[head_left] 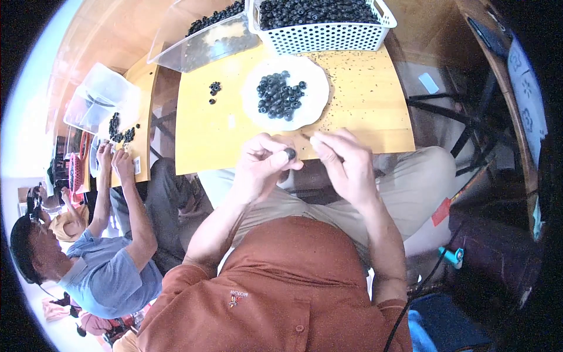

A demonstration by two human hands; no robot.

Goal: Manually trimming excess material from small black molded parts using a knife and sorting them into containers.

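Note:
My left hand (263,163) pinches a small round black part (290,154) between thumb and fingertips, just off the table's front edge. To its right, my right hand (347,159) is closed with thumb and forefinger together on a thin dark piece (306,137), too small to name; its tip points toward the left hand, apart from the part. Straight ahead stands a white plate (319,82) with a heap of similar black parts (280,97), some showing a hole in the middle.
Behind the plate are a white perforated basket (328,39) and a clear bin (205,51), both holding black parts. A few loose parts (214,88) lie left on the yellow table (202,135); dark crumbs litter its right. A co-worker (111,270) sits at the left beside another table.

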